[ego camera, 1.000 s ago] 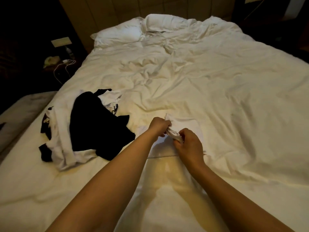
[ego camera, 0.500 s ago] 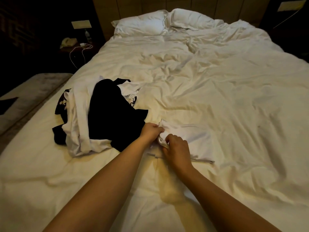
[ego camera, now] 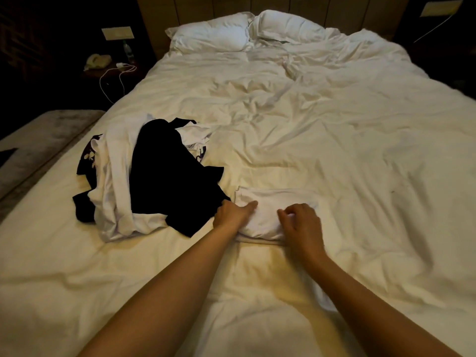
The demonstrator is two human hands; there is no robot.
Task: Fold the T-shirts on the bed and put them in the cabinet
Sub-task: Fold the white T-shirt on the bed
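The wide rumpled white bed (ego camera: 322,140) has free space on the right; the left hand (ego camera: 233,215) presses with straight fingers on the folded white T-shirt (ego camera: 268,210), and the right hand (ego camera: 301,225), fingers curled, pinches its near edge.

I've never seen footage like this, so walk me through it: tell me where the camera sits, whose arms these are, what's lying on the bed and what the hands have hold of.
There is no machine here. The camera is worn on a person's head and looks down at their bare arms. On the bed lies a folded white T-shirt. The left hand rests on its left edge; the right hand, fingers curled, is on its right part, though whether it pinches the cloth is unclear. To the left sits a pile of unfolded black and white clothes. Two pillows lie at the head.
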